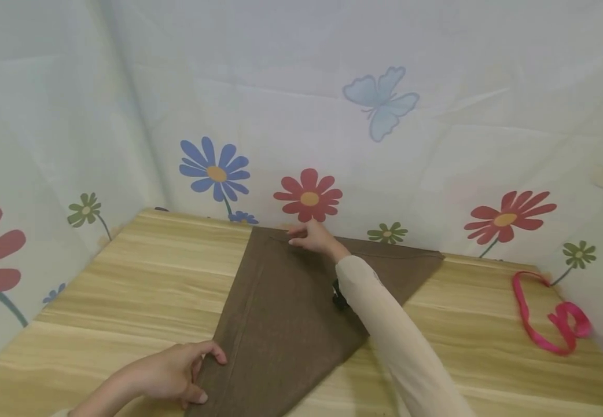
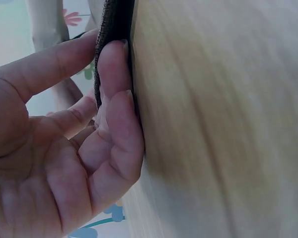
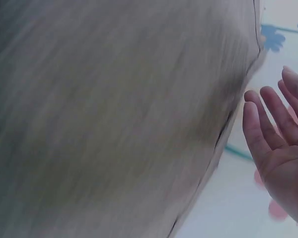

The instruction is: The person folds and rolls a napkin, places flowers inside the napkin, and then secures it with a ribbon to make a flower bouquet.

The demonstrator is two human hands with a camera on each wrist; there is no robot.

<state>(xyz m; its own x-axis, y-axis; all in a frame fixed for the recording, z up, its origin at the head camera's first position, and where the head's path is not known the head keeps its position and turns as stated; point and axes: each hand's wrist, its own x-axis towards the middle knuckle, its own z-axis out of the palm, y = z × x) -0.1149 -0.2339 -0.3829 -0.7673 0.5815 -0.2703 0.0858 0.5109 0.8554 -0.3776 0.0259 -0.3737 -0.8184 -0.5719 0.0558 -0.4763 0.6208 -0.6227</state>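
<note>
A brown cloth (image 1: 280,307) lies folded in a roughly triangular shape on the wooden table, its far edge along the back. At its near left edge my left hand (image 1: 168,370) pinches the border. The left wrist view shows some fingertips (image 2: 114,69) tucked under the cloth edge (image 2: 98,74), with other digits on the upper side. My right hand (image 1: 314,238) hovers by the cloth's far edge with fingers loosely extended. The right wrist view shows this hand (image 3: 283,153) holding nothing; the cloth (image 3: 129,109) appears blurred beside it.
A pink ribbon (image 1: 546,344) lies loosely curled on the right of the table. Wood-grain tabletop (image 1: 166,278) shows to the left of the cloth. A white curtain (image 1: 280,104) printed with flowers and a butterfly hangs behind the table and along its sides.
</note>
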